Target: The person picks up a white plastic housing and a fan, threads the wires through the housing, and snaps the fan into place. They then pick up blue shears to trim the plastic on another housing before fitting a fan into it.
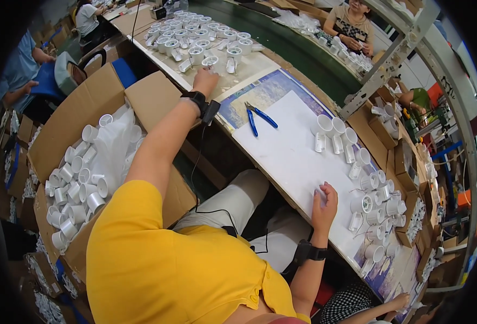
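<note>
My left arm stretches to the far left of the workbench, where my left hand (206, 81) has its fingers closed at a white round housing (210, 61). That piece sits at the near edge of a group of similar white housings (195, 35) with small flat parts attached. My right hand (325, 206) is over the near edge of the white work sheet (290, 129), fingers loosely bent and apart, holding nothing. Blue-handled cutters (261, 117) lie on the sheet between my hands, touched by neither.
Several white housings (376, 210) with wires stand on the bench to the right of my right hand. An open cardboard box (82, 108) of white cups and plastic wrap is at my left. A metal frame post (384, 62) rises beyond the bench. Co-workers sit nearby.
</note>
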{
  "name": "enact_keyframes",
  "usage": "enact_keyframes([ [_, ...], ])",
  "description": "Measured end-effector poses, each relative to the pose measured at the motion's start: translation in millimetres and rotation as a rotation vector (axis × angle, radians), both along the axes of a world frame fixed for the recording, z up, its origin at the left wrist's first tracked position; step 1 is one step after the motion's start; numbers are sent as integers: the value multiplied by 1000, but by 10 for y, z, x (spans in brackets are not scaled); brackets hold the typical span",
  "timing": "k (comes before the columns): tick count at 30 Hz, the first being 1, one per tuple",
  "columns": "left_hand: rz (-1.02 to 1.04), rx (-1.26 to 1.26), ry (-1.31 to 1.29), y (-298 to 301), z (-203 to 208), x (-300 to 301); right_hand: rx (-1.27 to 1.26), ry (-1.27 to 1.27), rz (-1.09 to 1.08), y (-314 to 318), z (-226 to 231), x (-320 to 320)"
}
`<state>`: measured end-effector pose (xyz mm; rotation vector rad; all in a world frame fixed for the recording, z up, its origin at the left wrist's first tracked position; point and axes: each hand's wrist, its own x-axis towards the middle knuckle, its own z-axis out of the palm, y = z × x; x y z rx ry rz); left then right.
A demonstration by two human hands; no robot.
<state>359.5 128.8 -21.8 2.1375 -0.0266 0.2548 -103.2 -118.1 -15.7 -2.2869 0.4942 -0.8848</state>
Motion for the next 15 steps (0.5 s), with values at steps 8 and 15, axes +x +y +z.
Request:
enact_keyframes([
  [8,58,318,112,-111,87,4,-55,28,6,20,19,-37],
  [15,-126,318,38,85,14,23,-78,36,7,30,-7,-12],
])
